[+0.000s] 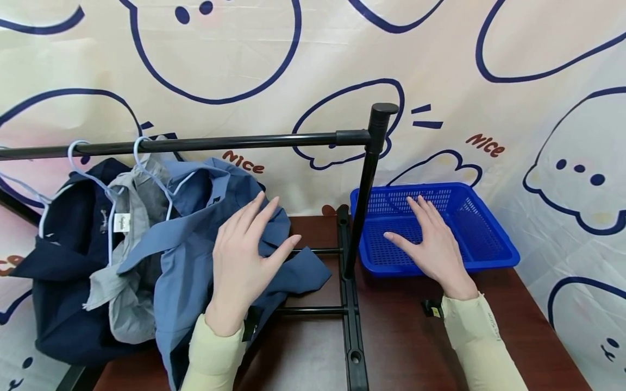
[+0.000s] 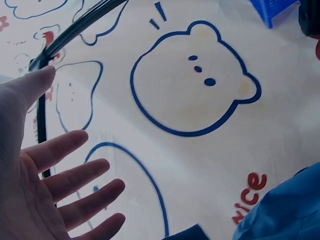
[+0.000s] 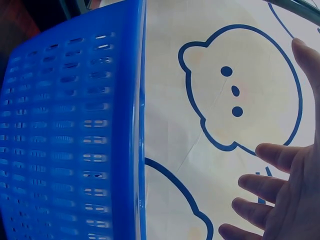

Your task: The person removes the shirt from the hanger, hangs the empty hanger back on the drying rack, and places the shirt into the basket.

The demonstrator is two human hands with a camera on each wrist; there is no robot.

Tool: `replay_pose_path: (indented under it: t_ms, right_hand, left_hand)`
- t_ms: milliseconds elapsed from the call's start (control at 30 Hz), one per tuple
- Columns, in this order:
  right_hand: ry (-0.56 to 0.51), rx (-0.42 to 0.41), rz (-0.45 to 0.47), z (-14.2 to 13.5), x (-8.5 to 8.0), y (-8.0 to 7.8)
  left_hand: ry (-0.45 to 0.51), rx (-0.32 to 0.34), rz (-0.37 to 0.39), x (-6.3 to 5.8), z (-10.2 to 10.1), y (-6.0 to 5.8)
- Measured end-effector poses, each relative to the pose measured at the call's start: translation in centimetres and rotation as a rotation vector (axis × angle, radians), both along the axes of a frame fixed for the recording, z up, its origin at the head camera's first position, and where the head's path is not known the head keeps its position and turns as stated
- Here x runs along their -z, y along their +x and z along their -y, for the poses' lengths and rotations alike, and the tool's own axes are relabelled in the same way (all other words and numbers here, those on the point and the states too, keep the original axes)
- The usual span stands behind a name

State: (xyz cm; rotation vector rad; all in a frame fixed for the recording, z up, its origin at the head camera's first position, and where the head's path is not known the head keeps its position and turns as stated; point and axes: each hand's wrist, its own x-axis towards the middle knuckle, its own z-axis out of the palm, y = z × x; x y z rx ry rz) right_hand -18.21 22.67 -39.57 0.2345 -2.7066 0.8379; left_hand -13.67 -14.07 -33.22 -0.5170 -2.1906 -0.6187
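Observation:
My left hand (image 1: 244, 260) is raised with fingers spread, holding nothing; in the head view it overlaps a blue collared garment (image 1: 188, 266) on a hanger. Over the front of a blue plastic basket (image 1: 494, 239), my right hand (image 1: 432, 250) also has its fingers extended and grips nothing. Beside the blue garment hang a grey garment (image 1: 132, 304) with a white label and a dark navy garment (image 1: 68, 304). Pale hangers (image 1: 111, 193) hook them onto a black rail (image 1: 235, 143). In the right wrist view, the perforated basket wall (image 3: 55, 130) fills the left side.
The black rack post (image 1: 364, 212) stands between the garments and the basket, with its foot (image 1: 353, 326) on the brown table (image 1: 396, 336). Behind is a cream cloth backdrop (image 1: 332, 60) with navy cartoon outlines. A crossbar (image 1: 313, 311) runs low along the rack.

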Motion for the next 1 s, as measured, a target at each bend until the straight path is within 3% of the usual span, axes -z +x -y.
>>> replay_pose_path:
  t_ms: [300,400,500,733,1000]
  right_hand:
    - [-0.041,-0.013,0.009,0.3,-0.1,0.4]
    - [-0.055,-0.013,0.015,0.5,-0.2,0.6]
    - [-0.067,-0.017,-0.001,0.6,-0.3,0.8]
    - [-0.121,-0.071,-0.068,1.2,-1.1,1.8]
    - [-0.148,-0.127,-0.119,2.1,-2.4,3.2]
  left_hand:
    - [0.141,-0.031,-0.150,-1.9,1.0,2.3]
    - [0.196,-0.083,-0.202,-2.5,1.6,3.0]
    - [0.251,-0.175,-0.225,-2.7,2.3,3.5]
    - [0.363,-0.409,-0.168,-2.3,4.1,3.7]
    - [0.407,-0.599,-0.035,-2.0,5.7,3.9]
